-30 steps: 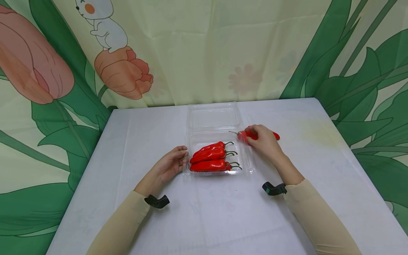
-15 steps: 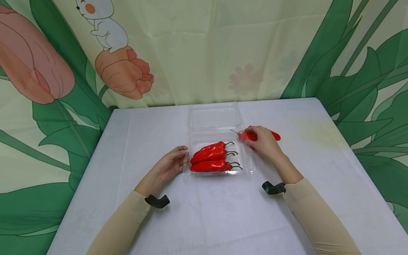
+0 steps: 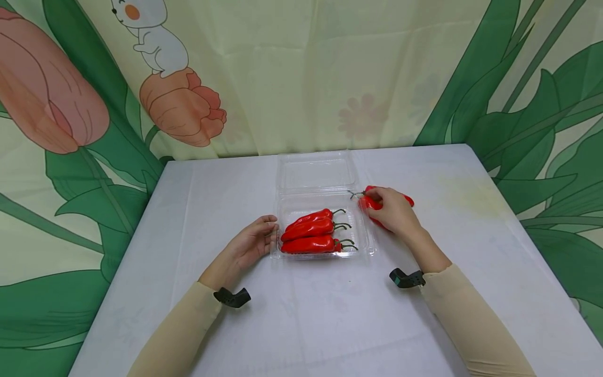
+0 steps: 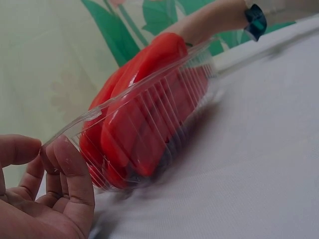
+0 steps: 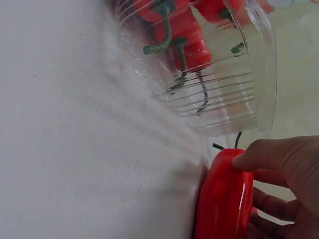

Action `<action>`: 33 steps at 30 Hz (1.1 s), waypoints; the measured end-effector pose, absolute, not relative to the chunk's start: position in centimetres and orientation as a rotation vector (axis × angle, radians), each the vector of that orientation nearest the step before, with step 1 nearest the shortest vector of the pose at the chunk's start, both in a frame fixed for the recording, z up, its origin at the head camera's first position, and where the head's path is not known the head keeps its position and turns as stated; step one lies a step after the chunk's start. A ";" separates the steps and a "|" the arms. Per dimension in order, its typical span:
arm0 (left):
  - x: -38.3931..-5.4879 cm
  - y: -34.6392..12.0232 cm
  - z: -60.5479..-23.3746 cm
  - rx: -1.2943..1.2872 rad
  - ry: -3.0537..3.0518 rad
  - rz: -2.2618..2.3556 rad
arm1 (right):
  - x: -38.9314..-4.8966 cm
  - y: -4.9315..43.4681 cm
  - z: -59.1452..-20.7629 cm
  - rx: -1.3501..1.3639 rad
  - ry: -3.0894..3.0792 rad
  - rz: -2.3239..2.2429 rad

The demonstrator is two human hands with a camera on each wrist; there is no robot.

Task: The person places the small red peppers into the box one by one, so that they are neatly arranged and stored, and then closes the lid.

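Observation:
Several glossy red peppers (image 3: 308, 244) with green stems lie side by side in a clear plastic clamshell box (image 3: 317, 256), its lid folded back. At the box's left side, my left hand (image 3: 252, 243) pinches the rim between thumb and fingers, plainest in the left wrist view. Just right of the box, my right hand (image 3: 393, 209) grips a red pepper (image 5: 222, 199), thumb on its near side. A second stem and more red beyond the fingers suggest another pepper behind it. Both stems point toward the box wall; the hand hides much of these peppers.
The clear lid (image 3: 317, 173) lies flat toward the back of the white-covered table (image 3: 301, 314). Behind the table's far edge hangs a printed curtain (image 3: 301, 78). Black bands (image 3: 232, 298) sit at both wrists.
My right hand has shifted slightly; beneath it the red pepper has turned, and more of it shows below the fingers, with its stem end a little farther right. My left hand and the box stay put.

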State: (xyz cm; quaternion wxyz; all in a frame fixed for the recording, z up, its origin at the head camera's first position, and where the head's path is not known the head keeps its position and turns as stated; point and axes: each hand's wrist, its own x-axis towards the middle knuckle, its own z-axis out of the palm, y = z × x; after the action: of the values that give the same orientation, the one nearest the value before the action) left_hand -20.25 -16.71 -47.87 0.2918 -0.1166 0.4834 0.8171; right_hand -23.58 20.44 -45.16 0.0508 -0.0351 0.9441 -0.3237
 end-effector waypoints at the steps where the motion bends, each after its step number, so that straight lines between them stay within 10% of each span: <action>1: -20.2 -16.7 -47.9 -0.312 1.288 2.178 | -23.5 20.5 -45.1 -0.102 2.877 -0.975; 33: -20.2 -16.7 -47.9 -0.308 1.292 2.183 | -22.9 22.4 -43.7 0.071 2.894 -1.011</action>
State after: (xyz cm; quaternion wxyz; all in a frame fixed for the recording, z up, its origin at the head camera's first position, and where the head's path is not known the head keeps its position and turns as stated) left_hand -20.20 -16.73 -47.85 0.2890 -0.1154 0.4842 0.8178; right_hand -22.89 22.38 -43.69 0.0377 0.0230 0.9431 -0.3296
